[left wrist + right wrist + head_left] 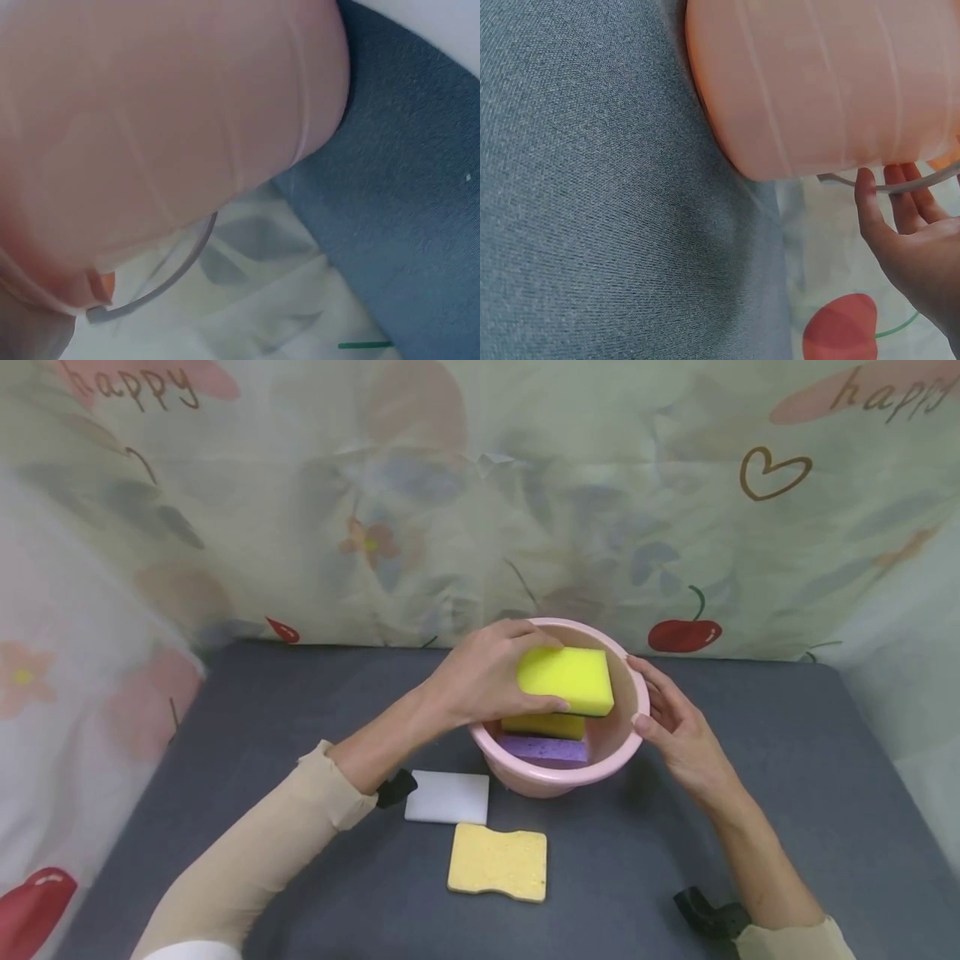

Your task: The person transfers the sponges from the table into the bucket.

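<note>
My left hand grips a bright yellow sponge at the mouth of a pink bucket, thumb along the near side. Below it inside the bucket lie another yellow sponge and a purple sponge. With my right hand I hold the bucket's right side, thumb at the rim. In the right wrist view, the fingers of that hand touch the outer wall near a thin handle. Only a sliver of the left hand shows in the left wrist view.
A white rectangular pad lies on the dark table in front of the bucket. Nearer still is a pale yellow sponge with notched sides. A printed curtain stands behind the table and along both sides.
</note>
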`<move>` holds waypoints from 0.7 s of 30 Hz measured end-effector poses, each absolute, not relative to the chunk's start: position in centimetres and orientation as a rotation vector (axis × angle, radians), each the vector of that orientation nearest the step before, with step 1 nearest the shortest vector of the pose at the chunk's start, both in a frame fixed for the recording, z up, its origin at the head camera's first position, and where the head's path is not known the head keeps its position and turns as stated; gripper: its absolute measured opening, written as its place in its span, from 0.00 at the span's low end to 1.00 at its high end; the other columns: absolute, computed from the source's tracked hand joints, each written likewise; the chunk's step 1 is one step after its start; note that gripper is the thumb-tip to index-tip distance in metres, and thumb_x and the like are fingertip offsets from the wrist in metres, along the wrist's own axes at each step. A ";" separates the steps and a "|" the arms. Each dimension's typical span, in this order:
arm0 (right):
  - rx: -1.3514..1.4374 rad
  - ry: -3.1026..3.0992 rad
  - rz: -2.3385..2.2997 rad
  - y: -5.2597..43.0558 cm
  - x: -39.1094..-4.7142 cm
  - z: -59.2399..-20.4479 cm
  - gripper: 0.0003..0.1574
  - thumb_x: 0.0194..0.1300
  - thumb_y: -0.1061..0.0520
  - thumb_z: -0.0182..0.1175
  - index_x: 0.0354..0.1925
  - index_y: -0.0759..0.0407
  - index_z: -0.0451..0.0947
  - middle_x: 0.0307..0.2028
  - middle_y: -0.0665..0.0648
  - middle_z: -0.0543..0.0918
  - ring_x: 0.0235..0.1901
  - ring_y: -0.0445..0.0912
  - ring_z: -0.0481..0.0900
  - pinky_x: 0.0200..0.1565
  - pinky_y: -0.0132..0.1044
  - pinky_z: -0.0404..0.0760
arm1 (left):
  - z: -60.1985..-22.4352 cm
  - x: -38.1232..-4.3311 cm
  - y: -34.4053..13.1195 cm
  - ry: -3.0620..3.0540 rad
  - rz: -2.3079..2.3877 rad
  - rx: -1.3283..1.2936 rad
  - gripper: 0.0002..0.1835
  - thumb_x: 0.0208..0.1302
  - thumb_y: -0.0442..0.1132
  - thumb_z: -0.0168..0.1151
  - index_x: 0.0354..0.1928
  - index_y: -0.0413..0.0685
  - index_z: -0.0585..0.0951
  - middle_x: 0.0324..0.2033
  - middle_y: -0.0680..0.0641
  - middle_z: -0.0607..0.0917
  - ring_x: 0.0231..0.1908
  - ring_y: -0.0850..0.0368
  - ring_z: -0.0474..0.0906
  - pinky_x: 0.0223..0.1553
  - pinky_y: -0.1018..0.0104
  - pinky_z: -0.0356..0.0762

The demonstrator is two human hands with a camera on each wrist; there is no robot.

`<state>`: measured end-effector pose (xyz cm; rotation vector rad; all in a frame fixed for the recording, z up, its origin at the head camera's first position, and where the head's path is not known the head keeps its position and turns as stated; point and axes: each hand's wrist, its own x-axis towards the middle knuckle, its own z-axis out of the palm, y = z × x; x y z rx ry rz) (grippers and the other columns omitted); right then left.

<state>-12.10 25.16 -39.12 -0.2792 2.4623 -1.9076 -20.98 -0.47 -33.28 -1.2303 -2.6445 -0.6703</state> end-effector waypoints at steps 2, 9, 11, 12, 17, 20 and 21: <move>-0.289 2.455 -1.917 25.2 -12.1 -39.1 0.41 0.63 0.64 0.55 0.68 0.39 0.54 0.64 0.53 0.60 0.59 0.47 0.64 0.46 0.28 0.73 | -33.4 -20.8 -0.4 -2.639 -0.654 -1.225 0.36 0.40 0.75 0.57 0.51 0.65 0.77 0.48 0.61 0.75 0.45 0.67 0.70 0.40 0.76 0.67; -0.282 2.460 -1.927 25.2 -12.0 -39.2 0.41 0.63 0.65 0.54 0.68 0.39 0.54 0.64 0.54 0.60 0.58 0.49 0.64 0.46 0.28 0.73 | -33.5 -20.8 -0.4 -2.635 -0.683 -1.255 0.35 0.45 0.72 0.56 0.53 0.62 0.78 0.51 0.61 0.75 0.53 0.66 0.68 0.50 0.74 0.65; -0.281 2.463 -1.924 25.2 -12.0 -39.2 0.41 0.63 0.65 0.55 0.68 0.39 0.54 0.64 0.53 0.60 0.59 0.49 0.64 0.46 0.28 0.73 | -33.5 -20.8 -0.6 -2.635 -0.753 -1.246 0.34 0.46 0.70 0.58 0.53 0.61 0.78 0.51 0.61 0.75 0.53 0.67 0.68 0.50 0.75 0.65; -0.281 2.460 -1.926 25.1 -12.1 -39.2 0.41 0.63 0.65 0.55 0.68 0.39 0.54 0.65 0.53 0.60 0.59 0.49 0.63 0.46 0.29 0.73 | -33.6 -20.8 -0.7 -2.625 -0.788 -1.244 0.33 0.46 0.69 0.59 0.52 0.60 0.78 0.51 0.61 0.75 0.53 0.67 0.68 0.50 0.75 0.65; -0.274 2.464 -1.920 25.1 -12.1 -39.3 0.41 0.63 0.64 0.55 0.68 0.38 0.54 0.65 0.52 0.60 0.60 0.50 0.63 0.47 0.29 0.73 | -33.9 -20.9 -1.4 -2.489 -0.879 -1.292 0.28 0.50 0.64 0.60 0.51 0.58 0.79 0.50 0.59 0.76 0.52 0.68 0.68 0.50 0.75 0.66; -0.262 2.475 -1.908 25.1 -12.1 -39.3 0.41 0.63 0.63 0.55 0.67 0.37 0.54 0.65 0.52 0.60 0.60 0.50 0.63 0.46 0.28 0.73 | -34.1 -20.8 -2.0 -2.406 -0.888 -1.318 0.27 0.52 0.61 0.60 0.52 0.57 0.78 0.49 0.58 0.76 0.51 0.67 0.69 0.49 0.74 0.67; -0.262 2.478 -1.906 25.1 -12.2 -39.3 0.41 0.63 0.63 0.55 0.67 0.37 0.54 0.65 0.51 0.60 0.60 0.50 0.63 0.47 0.28 0.72 | -34.1 -20.8 -2.2 -2.382 -0.891 -1.320 0.27 0.53 0.60 0.61 0.52 0.56 0.78 0.49 0.58 0.76 0.50 0.66 0.70 0.49 0.73 0.67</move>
